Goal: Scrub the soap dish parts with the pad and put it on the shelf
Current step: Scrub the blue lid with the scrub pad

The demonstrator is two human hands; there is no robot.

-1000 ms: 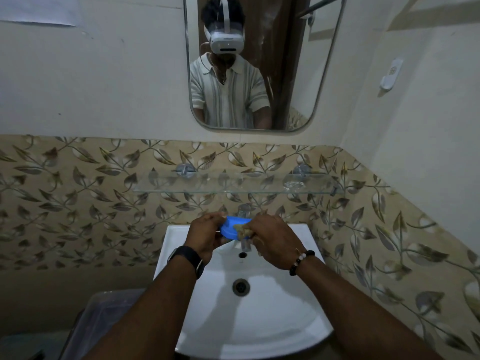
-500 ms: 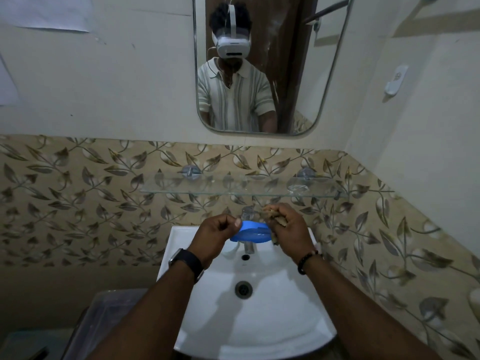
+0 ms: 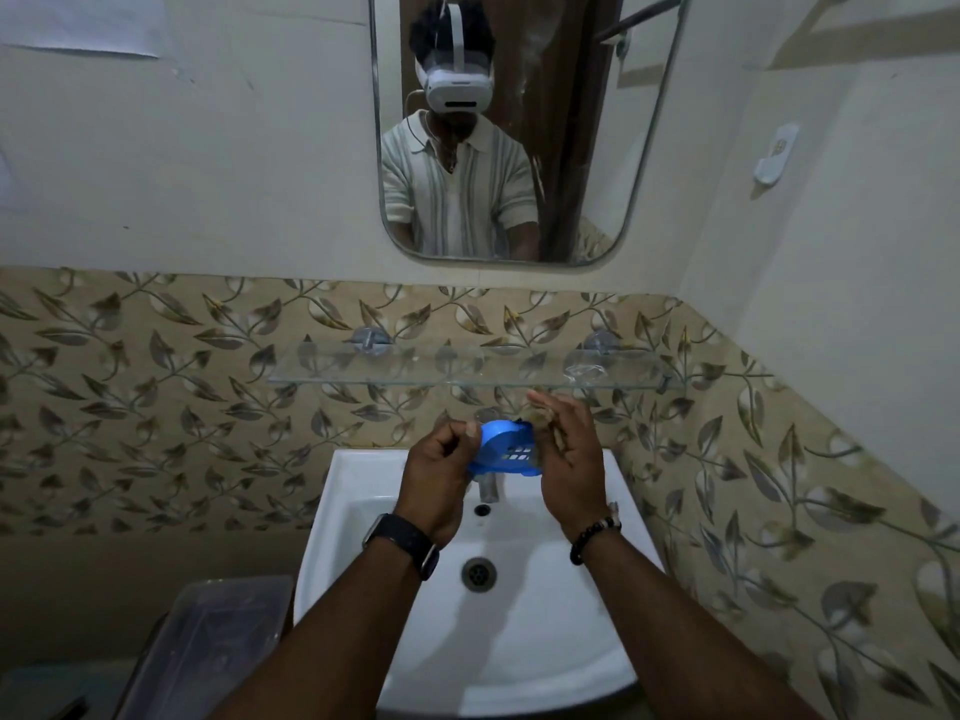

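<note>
A blue soap dish part (image 3: 506,449) with slots in its base is held tilted above the tap, its inside facing me. My left hand (image 3: 439,472) pinches its left rim between thumb and fingers. My right hand (image 3: 566,459) holds a brownish scrub pad (image 3: 543,415) against the dish's right end; most of the pad is hidden behind the fingers. The glass shelf (image 3: 395,374) runs along the tiled wall just above both hands.
A white washbasin (image 3: 363,511) with a drain (image 3: 479,573) lies below the hands, and a metal tap (image 3: 488,488) stands under the dish. A clear plastic box (image 3: 208,646) sits lower left. A mirror (image 3: 571,122) hangs above. A small clear object (image 3: 584,373) rests on the shelf's right end.
The dish has tipped from nearly level to tilted, showing its slotted inside. Both hands have stayed over the tap, with the right hand and pad shifting against the dish's right end.
</note>
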